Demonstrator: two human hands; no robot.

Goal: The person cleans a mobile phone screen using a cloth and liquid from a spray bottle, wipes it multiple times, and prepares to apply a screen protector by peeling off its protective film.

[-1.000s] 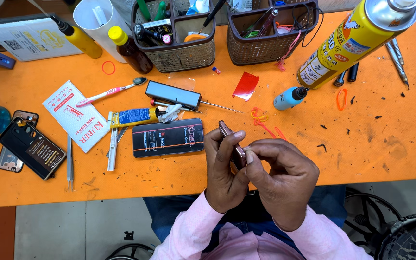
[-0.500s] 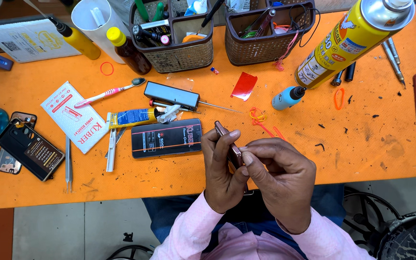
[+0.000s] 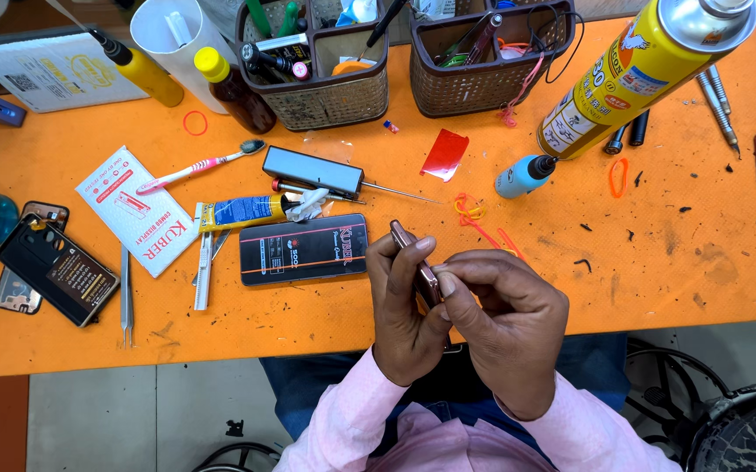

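A slim pinkish-bronze phone (image 3: 406, 252) stands on edge over the near side of the orange table (image 3: 658, 262), held between both hands. My left hand (image 3: 402, 308) wraps its left side, thumb pressed near the top. My right hand (image 3: 507, 325) covers its right side, with thumb and forefinger pinching the edge near the middle. Most of the phone is hidden by my fingers. A black flat box (image 3: 304, 249) lies just left of my left hand.
A glue tube (image 3: 242, 211), toothbrush (image 3: 199, 164), tweezers (image 3: 125, 297), a white card (image 3: 138, 210) and a dark phone case (image 3: 55, 271) lie at left. Two woven tool baskets (image 3: 325, 96) stand at the back. A large yellow spray can (image 3: 631, 74) is at right.
The hands and phone stay in nearly the same place. My fingers have shifted slightly along the phone's edge.
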